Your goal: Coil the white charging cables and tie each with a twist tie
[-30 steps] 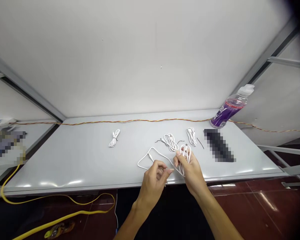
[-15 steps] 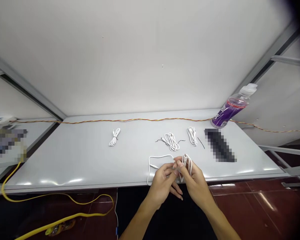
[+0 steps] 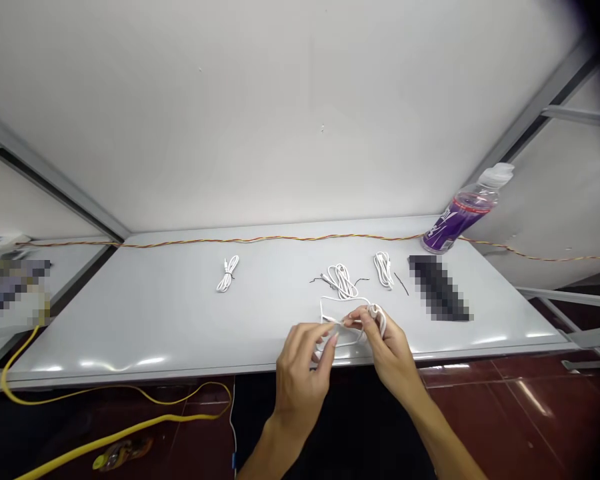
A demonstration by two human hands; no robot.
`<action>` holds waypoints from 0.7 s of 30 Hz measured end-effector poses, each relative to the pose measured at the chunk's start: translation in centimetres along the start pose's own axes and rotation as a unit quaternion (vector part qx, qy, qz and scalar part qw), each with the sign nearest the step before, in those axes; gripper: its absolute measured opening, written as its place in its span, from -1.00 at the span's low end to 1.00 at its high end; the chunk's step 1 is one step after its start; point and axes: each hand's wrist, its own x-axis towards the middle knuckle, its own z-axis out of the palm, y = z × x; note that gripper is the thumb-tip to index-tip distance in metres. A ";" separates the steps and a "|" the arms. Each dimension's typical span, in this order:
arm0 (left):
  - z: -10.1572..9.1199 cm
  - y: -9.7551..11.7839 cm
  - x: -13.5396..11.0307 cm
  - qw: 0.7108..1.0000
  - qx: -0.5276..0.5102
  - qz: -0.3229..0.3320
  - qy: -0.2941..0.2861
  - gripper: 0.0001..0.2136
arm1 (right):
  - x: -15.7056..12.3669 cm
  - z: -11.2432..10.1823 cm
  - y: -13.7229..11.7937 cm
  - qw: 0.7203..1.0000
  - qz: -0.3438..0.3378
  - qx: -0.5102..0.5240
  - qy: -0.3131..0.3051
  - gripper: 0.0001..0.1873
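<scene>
A thin white cable [image 3: 341, 299] hangs in a flat loop, long axis running sideways, over the front of a pale grey table [image 3: 170, 320]. The right hand [image 3: 391, 353] pinches its gathered turns between thumb and fingertips, seemingly to keep them together; the left hand [image 3: 300, 387], fingers slightly spread, appears to pinch one strand. A bundled white cable [image 3: 343, 281] lies just behind.

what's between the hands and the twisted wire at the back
Two coiled white cables lie there, one and one to its right, in the head view.
</scene>
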 end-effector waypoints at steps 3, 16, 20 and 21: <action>-0.5 -1.0 1.2 0.998 0.024 -0.042 0.044 -0.59 | 0.5 -0.7 -0.9 0.998 -0.051 -0.041 -0.015 -0.61; 0.5 0.3 2.9 0.984 -0.153 -0.035 -0.079 -0.81 | 1.4 1.8 -3.0 0.973 -0.091 0.210 0.035 -0.79; 0.4 0.4 1.2 0.957 -0.214 -0.127 -0.150 -0.74 | 1.0 2.6 -3.9 0.957 -0.044 0.284 0.027 -0.74; 0.4 0.5 0.7 0.938 -0.242 -0.173 -0.178 -0.67 | 0.8 2.7 -4.1 0.955 -0.034 0.294 0.020 -0.74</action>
